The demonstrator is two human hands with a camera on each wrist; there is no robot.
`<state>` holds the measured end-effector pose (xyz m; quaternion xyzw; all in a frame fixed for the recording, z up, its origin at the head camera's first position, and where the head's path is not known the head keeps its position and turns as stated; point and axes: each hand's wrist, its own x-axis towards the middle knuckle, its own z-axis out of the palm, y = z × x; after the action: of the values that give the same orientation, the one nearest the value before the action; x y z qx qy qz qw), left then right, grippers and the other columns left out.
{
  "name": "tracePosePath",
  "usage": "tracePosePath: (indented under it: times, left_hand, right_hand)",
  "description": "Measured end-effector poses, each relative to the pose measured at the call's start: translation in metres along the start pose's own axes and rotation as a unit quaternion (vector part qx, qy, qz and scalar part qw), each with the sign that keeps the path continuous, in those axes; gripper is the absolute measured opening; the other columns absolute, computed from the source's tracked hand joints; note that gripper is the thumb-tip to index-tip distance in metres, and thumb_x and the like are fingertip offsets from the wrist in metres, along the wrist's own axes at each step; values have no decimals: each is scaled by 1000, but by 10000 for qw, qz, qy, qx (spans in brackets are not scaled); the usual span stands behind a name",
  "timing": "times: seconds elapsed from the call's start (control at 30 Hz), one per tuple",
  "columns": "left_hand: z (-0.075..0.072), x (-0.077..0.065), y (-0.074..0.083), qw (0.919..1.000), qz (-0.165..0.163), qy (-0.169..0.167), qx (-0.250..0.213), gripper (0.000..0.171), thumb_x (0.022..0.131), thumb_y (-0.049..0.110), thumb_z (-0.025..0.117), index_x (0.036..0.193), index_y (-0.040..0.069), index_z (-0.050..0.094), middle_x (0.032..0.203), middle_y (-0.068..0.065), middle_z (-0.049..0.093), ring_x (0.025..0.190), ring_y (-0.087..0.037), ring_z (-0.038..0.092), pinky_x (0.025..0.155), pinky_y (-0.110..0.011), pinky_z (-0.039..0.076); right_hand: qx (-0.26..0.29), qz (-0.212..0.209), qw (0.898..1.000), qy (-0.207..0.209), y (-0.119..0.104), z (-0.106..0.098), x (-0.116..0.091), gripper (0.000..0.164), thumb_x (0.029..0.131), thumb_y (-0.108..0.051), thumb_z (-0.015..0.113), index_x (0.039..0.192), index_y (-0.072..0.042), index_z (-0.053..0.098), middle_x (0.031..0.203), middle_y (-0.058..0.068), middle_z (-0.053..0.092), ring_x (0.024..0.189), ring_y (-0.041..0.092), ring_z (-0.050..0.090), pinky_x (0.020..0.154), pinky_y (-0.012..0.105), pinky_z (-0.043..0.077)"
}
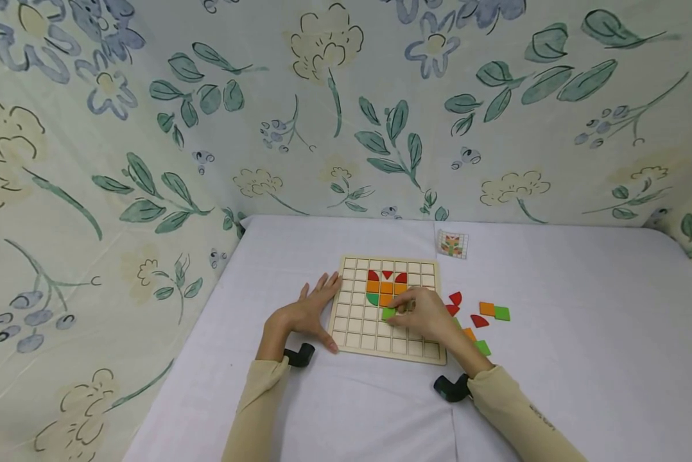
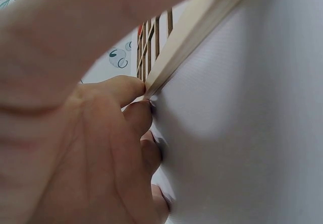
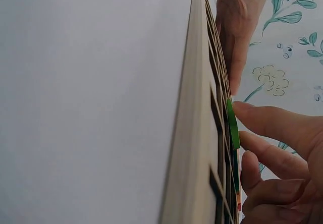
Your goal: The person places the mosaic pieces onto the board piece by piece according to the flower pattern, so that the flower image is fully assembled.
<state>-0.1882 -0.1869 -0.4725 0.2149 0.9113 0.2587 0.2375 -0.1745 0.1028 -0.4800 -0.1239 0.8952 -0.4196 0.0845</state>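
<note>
A pale wooden grid board [image 1: 354,340] lies on the white cloth. My left hand [image 1: 308,312] steadies its left edge, fingers spread along the side and thumb near the lower left corner. Over the board's middle, my right hand [image 1: 423,314] holds a light green square tile [image 1: 388,314] by thumb and forefinger, low over a cell below the orange ones. In the right wrist view the green tile [image 3: 233,125] is seen edge-on at the fingertips. Above it are orange square tiles [image 1: 386,287], red tiles [image 1: 400,278] and a dark green quarter-round tile [image 1: 372,299].
Loose tiles lie right of the board: red petal shapes [image 1: 479,321], an orange square [image 1: 487,308], a green square [image 1: 502,314] and others partly behind the right forearm. A small pattern card [image 1: 452,244] sits beyond the board. Flowered cloth [image 1: 334,160] hangs behind the table.
</note>
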Motion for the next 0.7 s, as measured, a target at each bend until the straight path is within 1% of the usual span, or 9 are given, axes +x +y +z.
tracePosePath:
  times: [0.13, 0.27, 0.47, 0.7]
  left_hand:
    - [0, 0, 0, 10000, -13, -9, 3, 146, 61, 33, 102, 167, 11, 4, 176, -3, -9, 163, -26, -15, 130, -59, -11]
    - [1, 0, 0, 10000, -15, -4, -18, 147, 61, 33, 102, 167, 11, 4, 176, -3, -9, 163, -26, -15, 130, -59, -11]
    - [0, -1, 0, 10000, 23, 35, -46, 147, 60, 32, 102, 167, 10, 5, 176, -5, -8, 163, -28, -14, 130, -61, -10]
    - [-1, -1, 0, 10000, -5, -8, -21, 147, 60, 33, 102, 167, 10, 3, 176, -4, -9, 163, -27, -15, 130, -60, -11]
  right_hand:
    - [79, 26, 10000, -15, 4, -2, 0, 22, 78, -17, 91, 97, -10, 83, 73, 1, 60, 67, 14, 51, 56, 21, 37]
    - [75, 56, 10000, -29, 7, -4, -1, 20, 79, -17, 91, 97, -11, 83, 64, -1, 52, 60, 13, 47, 52, 20, 31]
    - [186, 90, 9997, -120, 7, -3, 0, 18, 81, -17, 89, 97, -12, 84, 59, -2, 47, 55, 13, 44, 50, 20, 29]
    - [352, 113, 9992, -158, 5, 0, 0, 17, 82, -15, 87, 98, -11, 83, 56, -3, 43, 51, 13, 40, 48, 21, 26]
